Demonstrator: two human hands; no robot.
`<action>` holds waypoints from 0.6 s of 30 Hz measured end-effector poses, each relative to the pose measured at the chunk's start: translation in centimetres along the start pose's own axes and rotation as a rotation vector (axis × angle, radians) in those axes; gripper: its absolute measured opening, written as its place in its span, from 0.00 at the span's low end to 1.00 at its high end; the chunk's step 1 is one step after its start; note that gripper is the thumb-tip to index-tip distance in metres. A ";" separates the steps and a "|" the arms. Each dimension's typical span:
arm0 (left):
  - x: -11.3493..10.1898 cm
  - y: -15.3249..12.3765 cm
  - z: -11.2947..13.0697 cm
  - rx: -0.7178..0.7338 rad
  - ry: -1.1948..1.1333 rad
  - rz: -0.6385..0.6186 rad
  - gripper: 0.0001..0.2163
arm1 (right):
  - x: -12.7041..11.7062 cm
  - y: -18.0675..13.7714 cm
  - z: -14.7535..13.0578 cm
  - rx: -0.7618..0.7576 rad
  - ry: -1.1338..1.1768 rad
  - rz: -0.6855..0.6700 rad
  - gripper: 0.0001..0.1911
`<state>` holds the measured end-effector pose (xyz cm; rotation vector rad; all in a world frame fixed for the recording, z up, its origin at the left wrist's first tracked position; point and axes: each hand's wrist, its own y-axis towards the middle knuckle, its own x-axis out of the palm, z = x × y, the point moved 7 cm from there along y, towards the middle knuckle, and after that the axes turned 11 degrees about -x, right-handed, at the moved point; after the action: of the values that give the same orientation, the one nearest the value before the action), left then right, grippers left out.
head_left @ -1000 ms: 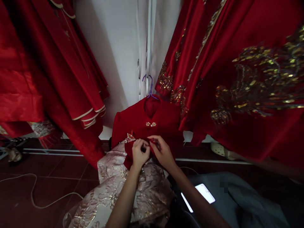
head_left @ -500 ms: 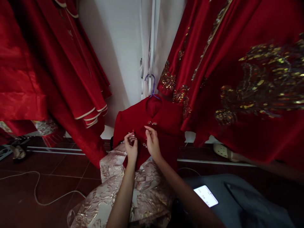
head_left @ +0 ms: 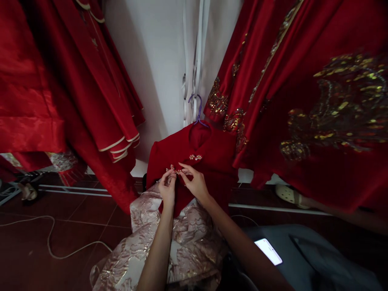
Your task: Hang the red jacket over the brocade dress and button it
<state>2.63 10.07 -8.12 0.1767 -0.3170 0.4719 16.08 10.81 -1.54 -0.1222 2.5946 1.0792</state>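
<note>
A red jacket (head_left: pixel 222 161) hangs in front of me on a purple hanger (head_left: pixel 199 111). One beaded frog fastener (head_left: pixel 195 157) lies across its chest, just under the neck opening. Lower down, my left hand (head_left: pixel 167 190) pinches one side of another beaded fastener (head_left: pixel 177 172). My right hand (head_left: pixel 196 185) pinches its other side, fingertips close to those of the left. The exact grip between the fingertips is too small to make out. A pale pink and gold brocade cloth (head_left: pixel 145 238) spreads beneath my forearms, below the jacket.
Red garments (head_left: pixel 100 93) hang at the left, and a red garment with gold sequins (head_left: pixel 342 105) hangs at the right. A lit phone (head_left: pixel 269 251) rests on a grey surface (head_left: pixel 306 246). A cable (head_left: pixel 50 238) runs over the tiled floor; a person's clog (head_left: pixel 286 193) shows at the right.
My right hand has moved left, toward my left hand, and its fingertips now meet the beaded fastener. The phone's screen shows something different. The view has shifted slightly.
</note>
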 end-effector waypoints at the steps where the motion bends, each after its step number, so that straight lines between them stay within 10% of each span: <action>1: 0.0 0.0 0.0 -0.007 -0.002 -0.001 0.18 | 0.1 0.1 -0.1 -0.002 -0.003 -0.014 0.20; 18: -0.1 0.1 1.0 0.137 0.183 0.036 0.13 | 0.8 0.2 -1.0 -0.086 -0.250 -0.023 0.20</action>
<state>2.22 9.85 -7.19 0.2591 -0.1089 0.5419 15.03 10.29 -1.01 -0.0347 2.3215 1.1206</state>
